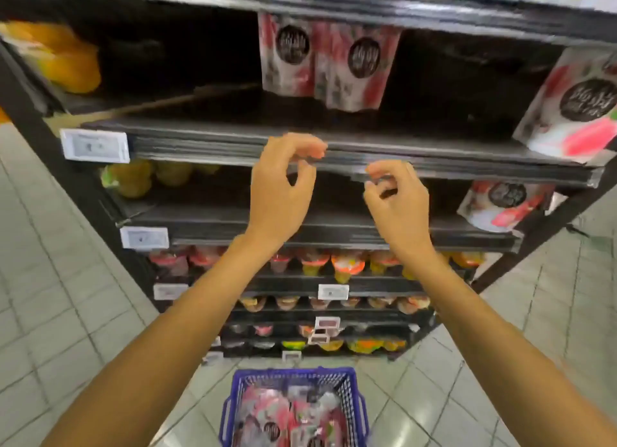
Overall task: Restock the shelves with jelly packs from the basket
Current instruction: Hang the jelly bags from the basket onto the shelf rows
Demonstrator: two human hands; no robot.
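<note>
Item 1, shelf rack (434, 161): black, many tiers; the front lip of one tier runs level with both hands' fingertips; the bay just beyond and above them is largely bare, dark gaps either side of the stock; judged the place to fill.

Item 2, blue wire basket (293, 373): on the tiled floor, well below the hands and between the forearms; the next pick calls for a stoop straight down, not a sideways reach.

Item 3, jelly packs (267, 410): red-and-white pouches heaped loose in the basket; best lifted by the top edge, one per hand, then stood upright, label out.

Item 4, shelved pouches (354, 69): two standing side by side above and beyond the hands; a leaning pouch (574, 112) far off beyond the right hand; new stock should go into the gaps beside them, pushed back so nothing tips off the lip.

Item 5, left hand (280, 192): raised, wrist straight, fingers loosely curled, thumb near the forefinger; nothing held; contact with the lip cannot be told through the blur.

Item 6, right hand (397, 206): just beside the left, slightly lower, the same loose curl; nothing held.

Item 7, price tag (95, 145): white, on the lip, well out beyond the left hand.
</note>
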